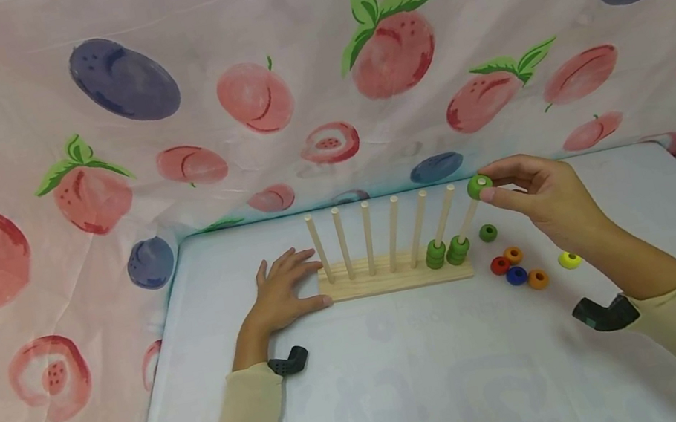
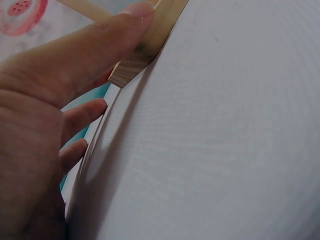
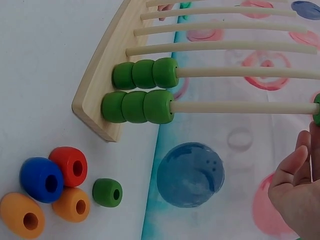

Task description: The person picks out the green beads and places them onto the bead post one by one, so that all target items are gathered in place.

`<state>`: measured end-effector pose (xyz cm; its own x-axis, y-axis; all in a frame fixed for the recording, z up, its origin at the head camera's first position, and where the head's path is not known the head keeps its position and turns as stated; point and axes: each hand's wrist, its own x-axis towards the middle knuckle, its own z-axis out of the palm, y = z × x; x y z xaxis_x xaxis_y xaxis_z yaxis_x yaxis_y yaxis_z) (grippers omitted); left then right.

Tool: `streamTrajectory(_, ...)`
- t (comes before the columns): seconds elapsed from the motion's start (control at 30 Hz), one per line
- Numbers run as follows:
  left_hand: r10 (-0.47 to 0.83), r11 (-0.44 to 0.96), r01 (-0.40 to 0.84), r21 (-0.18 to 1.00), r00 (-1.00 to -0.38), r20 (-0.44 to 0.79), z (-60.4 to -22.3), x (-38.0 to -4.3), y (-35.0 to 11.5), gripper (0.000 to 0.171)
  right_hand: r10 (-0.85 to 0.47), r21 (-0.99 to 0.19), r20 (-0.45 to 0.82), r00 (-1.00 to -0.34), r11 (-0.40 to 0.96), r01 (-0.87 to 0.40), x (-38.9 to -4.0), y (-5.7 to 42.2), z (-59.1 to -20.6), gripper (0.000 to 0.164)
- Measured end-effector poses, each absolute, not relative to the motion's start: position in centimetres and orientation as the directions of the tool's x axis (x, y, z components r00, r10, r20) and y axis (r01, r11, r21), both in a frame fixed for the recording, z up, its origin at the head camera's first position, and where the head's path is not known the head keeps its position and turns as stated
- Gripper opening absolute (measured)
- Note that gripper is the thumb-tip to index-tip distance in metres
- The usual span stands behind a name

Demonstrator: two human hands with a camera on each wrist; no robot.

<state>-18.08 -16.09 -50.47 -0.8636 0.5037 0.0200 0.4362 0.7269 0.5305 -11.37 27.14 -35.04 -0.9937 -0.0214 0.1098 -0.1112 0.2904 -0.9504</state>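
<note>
A wooden peg rack [image 1: 385,283] with a row of upright pegs stands on the table. Three green beads [image 3: 145,74] are stacked on the second peg from the right, and three more green beads [image 3: 137,106] on the rightmost one. My right hand [image 1: 546,197] pinches a green bead [image 1: 479,186] between thumb and fingers at the top of the rightmost peg, whose tip shows in the bead's hole. At the rack's left end, my left hand [image 1: 284,290] holds the base between thumb [image 2: 100,42] and index finger, its other fingers spread behind.
Right of the rack lie a loose green bead [image 1: 487,233], a red bead [image 1: 499,265], a blue bead [image 1: 516,275], two orange beads [image 1: 538,279] and a yellow bead [image 1: 569,260] under the right forearm. A fruit-print cloth [image 1: 315,79] hangs behind the white table [image 1: 422,377].
</note>
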Motion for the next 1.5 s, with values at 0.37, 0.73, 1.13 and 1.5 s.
streamTrajectory(0.37,0.499,0.731,0.427,0.532,-0.867,0.010,-50.3,-18.1,-16.0,0.070,-0.028,-0.926,0.124,-0.992,0.356,-0.126,-11.4,27.4,-35.0,0.034)
streamTrajectory(0.73,0.495,0.734,0.422,0.532,-0.869,0.006,-50.3,-18.1,-16.1,0.071,-0.076,-0.977,0.182,-0.980,0.102,-0.189,-11.7,28.0,-35.8,0.028)
streamTrajectory(1.13,0.499,0.728,0.436,0.529,-0.866,0.026,-50.4,-18.0,-16.0,0.070,-0.106,-0.965,0.257,-0.961,0.018,-0.260,-12.5,30.4,-38.3,0.026)
streamTrajectory(1.5,0.507,0.719,0.448,0.532,-0.861,0.040,-50.4,-18.0,-16.1,0.070,-0.011,-0.957,0.064,-0.998,0.284,-0.065,-13.5,32.6,-40.7,0.038)
